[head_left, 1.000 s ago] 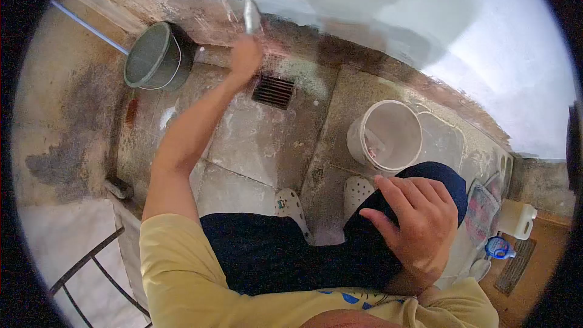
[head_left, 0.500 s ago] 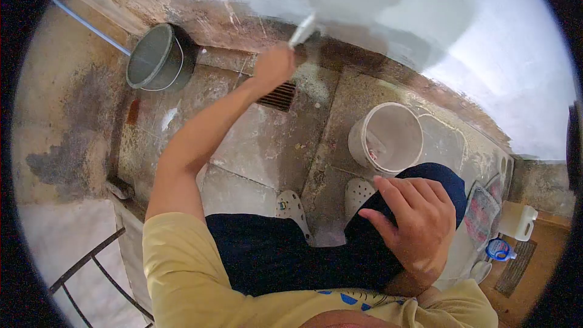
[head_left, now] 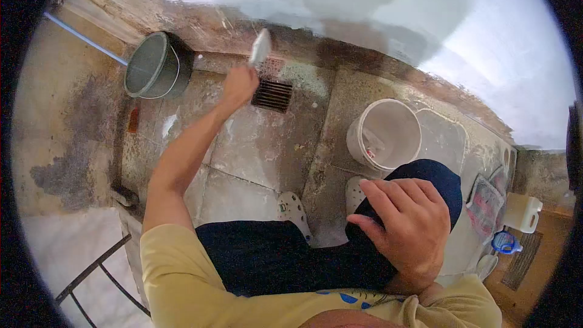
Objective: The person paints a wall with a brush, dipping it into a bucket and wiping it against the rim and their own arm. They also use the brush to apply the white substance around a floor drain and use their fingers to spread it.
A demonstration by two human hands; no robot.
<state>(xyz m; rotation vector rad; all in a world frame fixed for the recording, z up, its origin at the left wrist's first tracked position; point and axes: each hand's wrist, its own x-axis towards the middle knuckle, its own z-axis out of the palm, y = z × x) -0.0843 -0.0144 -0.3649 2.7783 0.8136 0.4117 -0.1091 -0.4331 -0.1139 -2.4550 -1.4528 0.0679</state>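
Note:
My left hand (head_left: 240,87) is closed around a white brush-like tool (head_left: 260,47), smeared by motion. Its far end points up toward the stained lower edge of the wall (head_left: 340,0). Just right of that hand, a dark floor drain grate (head_left: 272,96) is set into the tiles. My right hand (head_left: 408,222) lies over my right knee (head_left: 440,185), with the thumb apart and the fingers loosely extended, holding nothing. Beyond that knee stands a white bucket (head_left: 388,166) with a small white and red item (head_left: 371,146) inside.
A dark bucket (head_left: 149,64) with a wire handle stands in the left corner near a blue pole (head_left: 85,37). On the right are a patterned cloth (head_left: 486,203), a pale jug (head_left: 522,211) and a blue-rimmed item (head_left: 506,242). A metal railing (head_left: 97,264) is at lower left.
My left hand has swept left and slightly down with the tool, away from the wall area above the grate. My right hand stays on the knee.

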